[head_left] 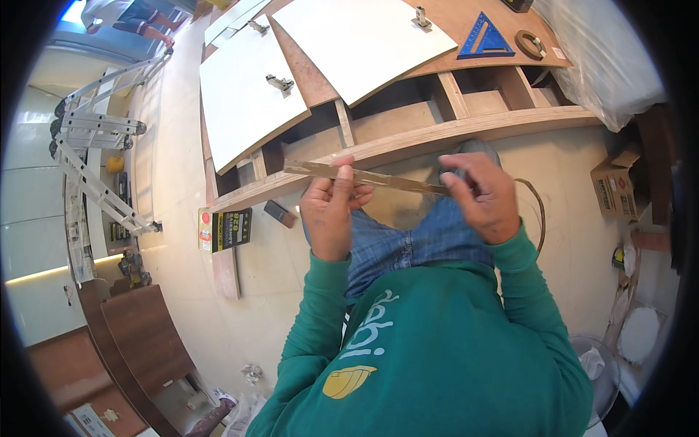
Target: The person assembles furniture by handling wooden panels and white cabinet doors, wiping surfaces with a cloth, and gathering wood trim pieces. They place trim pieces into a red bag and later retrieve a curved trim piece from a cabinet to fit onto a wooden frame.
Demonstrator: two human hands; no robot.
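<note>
A long, thin brown strip of edge banding (386, 180) stretches across in front of my lap, its upper face patchy and worn-looking. My left hand (331, 211) pinches it near its left end between thumb and fingers. Farther along, my right hand (484, 193) has thumb and fingers closed around it. Past the right hand, a loose brown length curls down beside my right leg and looks like the same strip. Just beyond my hands lies a wooden cabinet frame (408, 146) with open compartments.
White door panels (255, 95) with metal hinges lie on the frame. A blue triangular square (486, 38) and a brown roll (530, 45) rest at the far right. On the floor are a yellow-and-black container (224, 229), a dark block (279, 213) and a folding ladder (98, 178). Another person (135, 16) stands far left.
</note>
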